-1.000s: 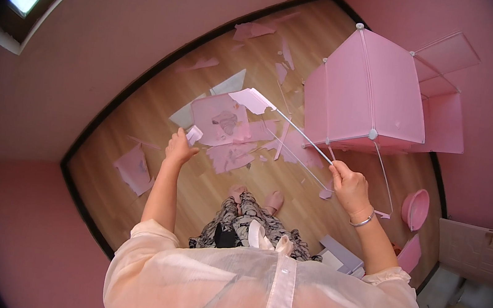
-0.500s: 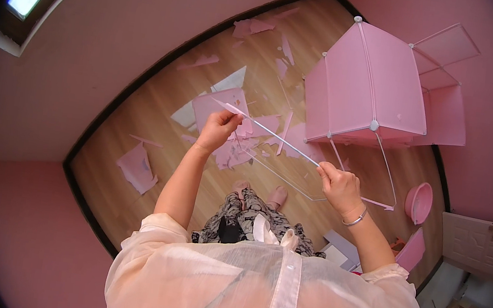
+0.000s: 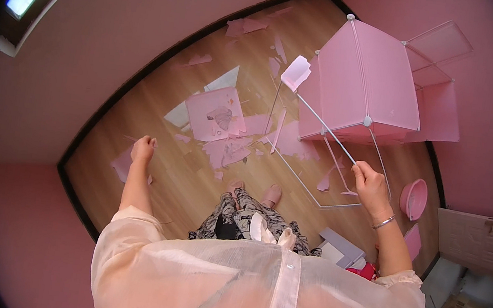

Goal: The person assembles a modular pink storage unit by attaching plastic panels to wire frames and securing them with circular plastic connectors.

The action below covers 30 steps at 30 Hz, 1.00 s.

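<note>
My right hand (image 3: pixel 370 186) is closed round one side of a thin wire frame (image 3: pixel 327 126), held up in front of me. A torn scrap of pale pink plastic sheet (image 3: pixel 295 73) still clings to the frame's far corner. Out to the left, my left hand (image 3: pixel 143 148) is a closed fist, apart from the frame; whatever its fingers may hold is too small to make out. Beneath that hand a pink torn sheet (image 3: pixel 121 165) lies on the floor. Past the frame, a pink panel with a grey picture (image 3: pixel 209 107) lies among broken pink pieces (image 3: pixel 225 151).
A pink cube cabinet (image 3: pixel 387 79) with white connectors stands at the back right, its open wire legs toward me. A pink basin (image 3: pixel 416 200) sits on the right by the wall. Grey-white flat boxes (image 3: pixel 339 251) lie near my right side. More pink scraps (image 3: pixel 246 27) lie along the far wall.
My left hand has let go of the frame's pink-covered end and swung down to the left. The frame has turned upward and right in my right hand, which moved slightly right.
</note>
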Available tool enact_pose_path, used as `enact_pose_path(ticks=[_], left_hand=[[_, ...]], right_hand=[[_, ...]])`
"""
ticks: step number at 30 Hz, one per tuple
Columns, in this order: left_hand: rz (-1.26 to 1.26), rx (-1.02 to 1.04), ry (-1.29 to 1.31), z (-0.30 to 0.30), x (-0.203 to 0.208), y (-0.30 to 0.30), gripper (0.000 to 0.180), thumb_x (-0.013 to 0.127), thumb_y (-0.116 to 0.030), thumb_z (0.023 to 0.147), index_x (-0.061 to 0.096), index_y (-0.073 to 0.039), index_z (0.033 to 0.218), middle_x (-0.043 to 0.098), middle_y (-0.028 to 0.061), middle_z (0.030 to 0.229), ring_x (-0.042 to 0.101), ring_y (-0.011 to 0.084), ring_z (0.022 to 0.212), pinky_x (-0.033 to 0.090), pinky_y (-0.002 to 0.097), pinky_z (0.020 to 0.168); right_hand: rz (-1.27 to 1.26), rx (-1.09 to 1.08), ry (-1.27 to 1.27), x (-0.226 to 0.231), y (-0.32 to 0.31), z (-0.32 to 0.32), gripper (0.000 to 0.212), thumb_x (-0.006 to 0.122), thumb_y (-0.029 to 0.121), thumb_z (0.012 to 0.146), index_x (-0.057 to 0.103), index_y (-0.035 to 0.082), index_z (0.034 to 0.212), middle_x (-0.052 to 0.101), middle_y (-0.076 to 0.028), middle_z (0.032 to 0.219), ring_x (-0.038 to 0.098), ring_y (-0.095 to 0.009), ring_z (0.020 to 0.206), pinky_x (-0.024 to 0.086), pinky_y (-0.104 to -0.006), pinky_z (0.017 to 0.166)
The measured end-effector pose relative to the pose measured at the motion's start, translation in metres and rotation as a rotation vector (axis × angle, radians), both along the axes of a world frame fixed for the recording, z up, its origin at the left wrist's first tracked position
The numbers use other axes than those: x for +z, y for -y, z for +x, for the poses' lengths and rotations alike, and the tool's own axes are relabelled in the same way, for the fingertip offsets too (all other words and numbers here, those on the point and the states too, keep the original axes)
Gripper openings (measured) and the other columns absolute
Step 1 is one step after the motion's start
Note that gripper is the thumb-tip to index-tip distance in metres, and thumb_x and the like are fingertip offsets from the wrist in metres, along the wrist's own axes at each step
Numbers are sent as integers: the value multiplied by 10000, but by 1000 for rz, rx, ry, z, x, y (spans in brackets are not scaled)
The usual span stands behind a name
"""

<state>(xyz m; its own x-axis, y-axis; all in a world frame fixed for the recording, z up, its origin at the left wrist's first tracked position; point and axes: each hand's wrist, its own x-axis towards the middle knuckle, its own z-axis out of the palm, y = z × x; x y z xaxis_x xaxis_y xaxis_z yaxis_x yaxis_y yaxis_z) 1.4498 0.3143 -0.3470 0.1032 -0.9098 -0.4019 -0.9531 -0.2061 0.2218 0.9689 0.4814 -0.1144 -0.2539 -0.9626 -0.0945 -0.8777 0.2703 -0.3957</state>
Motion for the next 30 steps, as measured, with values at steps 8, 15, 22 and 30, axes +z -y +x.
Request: enact_pose_path(ticks=[8, 15, 22, 30], left_hand=[[-301, -277, -751, -132, 81, 33, 685, 669, -281, 659, 337, -70, 1219, 369, 133, 1217, 317, 263, 1157, 283, 343, 944], [315, -345, -1447, -192, 149, 65, 404, 643, -217, 717, 493, 22, 1007, 574, 103, 905, 527, 137, 829, 399, 262, 773], [515, -352, -1484, -182, 158, 55, 177, 620, -144, 735, 536, -8, 810, 592, 67, 698, 471, 72, 545, 364, 191, 483], [-139, 93, -1629, -215, 134, 37, 100, 582, -94, 754, 562, -29, 826, 529, -21, 680, 410, 41, 519, 327, 185, 458]], right_hand=[[9, 50, 268, -4, 7, 3, 137, 497, 141, 792, 565, 25, 820, 562, -137, 658, 567, -270, 602, 430, -308, 544], [119, 179, 302, 22, 28, 14, 153, 502, 154, 784, 571, 22, 817, 571, -123, 657, 565, -234, 588, 427, -282, 558], [119, 205, 286, 26, 26, 17, 166, 511, 179, 782, 578, 30, 808, 534, -103, 594, 500, -190, 526, 399, -275, 509], [-21, 173, 60, 15, 31, 34, 138, 516, 193, 785, 578, 73, 814, 535, -107, 576, 538, -268, 524, 406, -321, 471]])
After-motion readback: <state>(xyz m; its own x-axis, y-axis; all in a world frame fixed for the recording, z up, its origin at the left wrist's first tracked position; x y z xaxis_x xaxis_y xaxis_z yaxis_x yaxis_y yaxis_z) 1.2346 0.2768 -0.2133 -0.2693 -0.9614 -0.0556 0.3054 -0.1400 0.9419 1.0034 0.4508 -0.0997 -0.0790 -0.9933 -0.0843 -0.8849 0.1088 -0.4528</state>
